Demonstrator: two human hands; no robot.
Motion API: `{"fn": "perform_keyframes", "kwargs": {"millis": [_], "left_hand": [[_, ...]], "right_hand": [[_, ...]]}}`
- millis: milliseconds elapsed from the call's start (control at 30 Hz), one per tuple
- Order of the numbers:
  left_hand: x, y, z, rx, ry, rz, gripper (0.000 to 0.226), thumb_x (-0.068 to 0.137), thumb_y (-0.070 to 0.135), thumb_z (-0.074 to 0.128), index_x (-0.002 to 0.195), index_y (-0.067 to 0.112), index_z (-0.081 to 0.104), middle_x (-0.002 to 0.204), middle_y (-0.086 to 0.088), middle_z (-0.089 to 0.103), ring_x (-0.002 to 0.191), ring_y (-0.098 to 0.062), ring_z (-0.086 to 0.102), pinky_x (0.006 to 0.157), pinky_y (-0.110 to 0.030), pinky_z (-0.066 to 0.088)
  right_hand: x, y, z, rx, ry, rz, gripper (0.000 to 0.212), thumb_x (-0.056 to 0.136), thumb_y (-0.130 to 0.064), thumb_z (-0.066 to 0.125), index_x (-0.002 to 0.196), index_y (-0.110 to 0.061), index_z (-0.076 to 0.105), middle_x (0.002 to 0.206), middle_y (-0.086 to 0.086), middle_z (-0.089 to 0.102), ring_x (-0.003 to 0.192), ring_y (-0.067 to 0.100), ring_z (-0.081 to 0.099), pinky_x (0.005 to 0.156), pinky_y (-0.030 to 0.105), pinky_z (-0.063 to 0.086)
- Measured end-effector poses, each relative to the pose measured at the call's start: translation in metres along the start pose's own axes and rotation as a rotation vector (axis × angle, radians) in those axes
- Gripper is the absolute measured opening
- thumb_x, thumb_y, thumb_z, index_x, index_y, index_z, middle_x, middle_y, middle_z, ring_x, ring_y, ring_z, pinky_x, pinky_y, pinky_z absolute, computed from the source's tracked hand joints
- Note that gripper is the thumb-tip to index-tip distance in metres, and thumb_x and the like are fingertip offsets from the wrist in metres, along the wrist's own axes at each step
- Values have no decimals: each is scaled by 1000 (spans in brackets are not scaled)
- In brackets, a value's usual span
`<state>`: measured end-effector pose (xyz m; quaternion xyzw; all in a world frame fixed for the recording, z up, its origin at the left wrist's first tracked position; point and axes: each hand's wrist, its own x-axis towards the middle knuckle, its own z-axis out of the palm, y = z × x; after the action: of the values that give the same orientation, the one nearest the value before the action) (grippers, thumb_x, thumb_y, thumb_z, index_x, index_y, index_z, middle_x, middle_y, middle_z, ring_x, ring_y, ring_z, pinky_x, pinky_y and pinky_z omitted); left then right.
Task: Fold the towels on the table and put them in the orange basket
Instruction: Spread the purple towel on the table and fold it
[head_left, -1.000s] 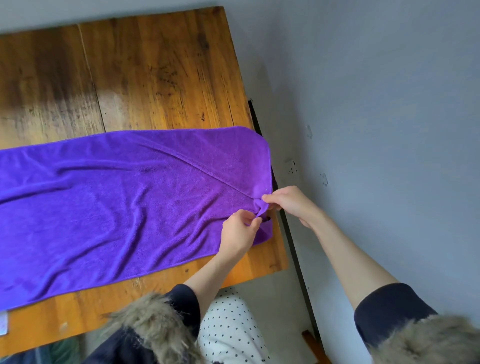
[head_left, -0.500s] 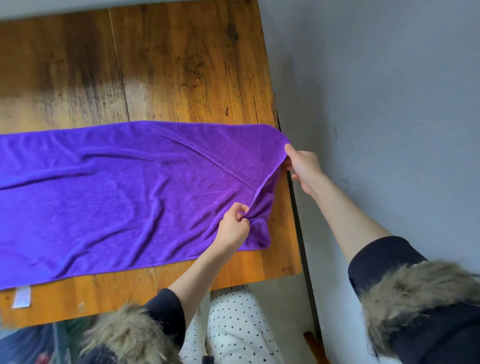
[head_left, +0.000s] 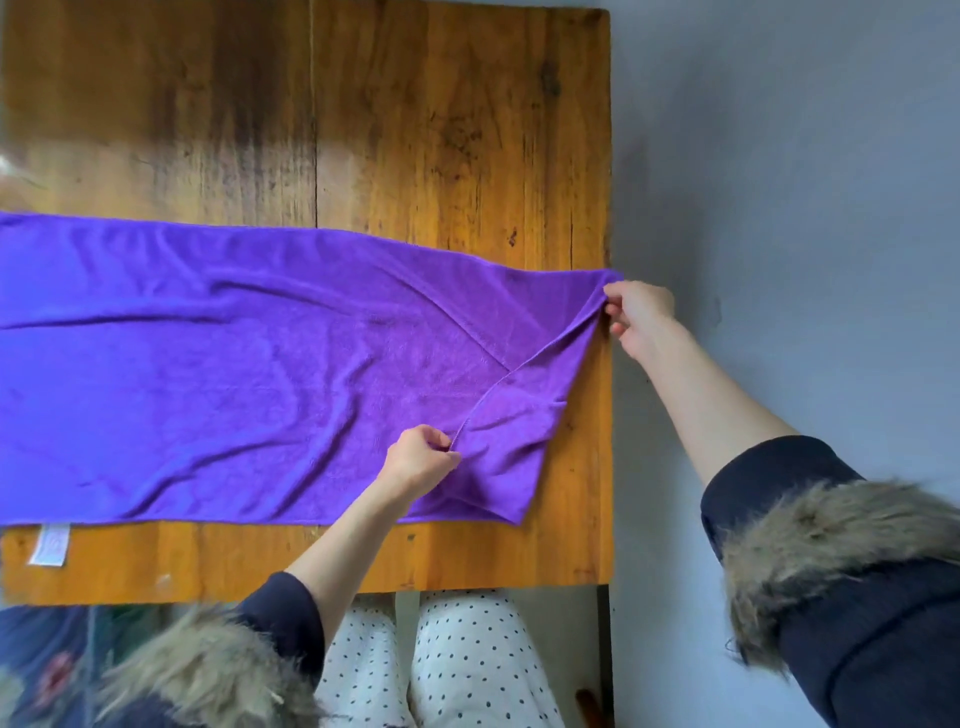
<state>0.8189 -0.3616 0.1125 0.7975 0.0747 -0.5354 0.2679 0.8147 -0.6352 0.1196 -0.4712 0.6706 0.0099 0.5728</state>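
Note:
A long purple towel lies spread across the wooden table, running off the left edge of the view. My left hand pinches the towel's hem near the table's front. My right hand pinches the far right corner at the table's right edge. Between the two hands the right end is lifted and turned over, and its hem runs as a diagonal line. A white label hangs from the towel's near edge at the left. No orange basket is in view.
A grey wall stands right against the table's right edge. Below the table's front edge I see my dotted trousers, fur-trimmed dark sleeves and a dark table leg. Bare wood shows behind the towel.
My hands were together at the towel's right end. The right hand has since slid along the hem to the far corner and the left has drawn back, pulling the edge taut.

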Motion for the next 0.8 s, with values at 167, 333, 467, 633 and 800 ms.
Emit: {"fn": "perform_keyframes", "kwargs": {"millis": [167, 333, 467, 633, 800], "left_hand": [[-5, -12, 5, 197, -23, 2, 36, 82, 18, 63, 54, 16, 40, 60, -6, 46, 60, -22, 42, 59, -26, 34], [-11, -11, -4, 160, -27, 65, 35, 85, 17, 61, 55, 14, 43, 63, -6, 49, 58, -17, 43, 56, -26, 36], [-21, -11, -29, -64, -122, 135, 22, 88, 7, 60, 67, 14, 62, 69, -6, 60, 64, -16, 55, 72, -26, 50], [-40, -20, -96, -376, -114, 207, 7, 87, 5, 63, 82, 7, 68, 67, 1, 64, 56, -4, 55, 64, -15, 50], [-62, -49, -171, -423, -38, 275, 9, 88, 8, 61, 81, 9, 64, 68, 2, 63, 58, -7, 53, 67, -21, 48]], "right_hand": [[-2, -1, 3, -36, 17, -60, 18, 90, -29, 60, 78, -17, 58, 75, -1, 61, 62, 10, 55, 46, 19, 36], [-13, -1, 9, -92, 34, -175, 8, 91, -15, 56, 97, -11, 60, 70, -1, 56, 59, 11, 50, 45, 20, 35], [-40, -10, 17, -165, -2, -304, 6, 89, -11, 53, 84, -12, 58, 67, -1, 55, 57, 10, 52, 49, 20, 36], [-89, -27, 46, -188, -51, -444, 7, 90, -17, 56, 93, -11, 60, 76, 0, 64, 61, 7, 60, 56, 18, 41], [-152, -39, 107, -210, -185, -546, 7, 90, -16, 57, 94, -11, 60, 83, 5, 65, 61, 8, 60, 51, 17, 40]]}}
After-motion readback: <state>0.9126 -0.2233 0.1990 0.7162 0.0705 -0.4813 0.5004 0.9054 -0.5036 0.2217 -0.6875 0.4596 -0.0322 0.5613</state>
